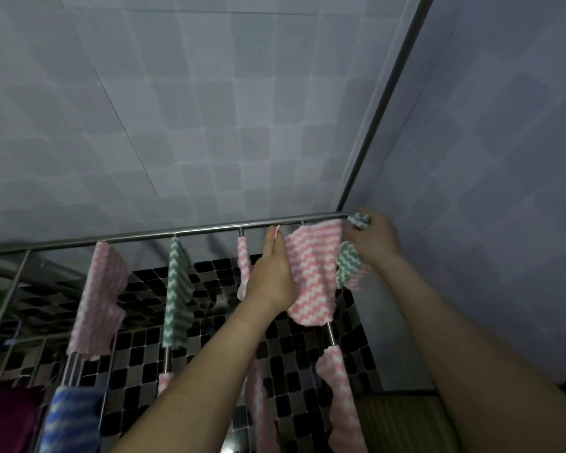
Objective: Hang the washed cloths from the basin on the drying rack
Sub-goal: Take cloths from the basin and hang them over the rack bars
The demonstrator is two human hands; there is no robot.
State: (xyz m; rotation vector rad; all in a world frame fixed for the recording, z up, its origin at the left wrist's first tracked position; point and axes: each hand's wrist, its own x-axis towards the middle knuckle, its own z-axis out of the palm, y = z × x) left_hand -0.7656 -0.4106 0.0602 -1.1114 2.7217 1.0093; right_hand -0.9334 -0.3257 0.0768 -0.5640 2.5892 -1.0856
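A steel drying rack point(144, 237) runs across the view with several bars coming toward me. A pink-and-white wavy cloth point(311, 273) drapes over the far right bar. My left hand point(272, 269) lies flat against that cloth's left side, fingers straight. My right hand point(374, 238) grips a green-and-white wavy cloth point(348, 261) at the rack's far right corner, a bit of it bunched above my fingers. The basin is out of sight.
More cloths hang on the rack: pink point(100, 299), green point(177, 289), a narrow pink one point(244, 266), pink point(342, 397) nearer me, blue striped point(72, 420). A steel upright post point(383, 103) rises at the right corner, close to the tiled walls.
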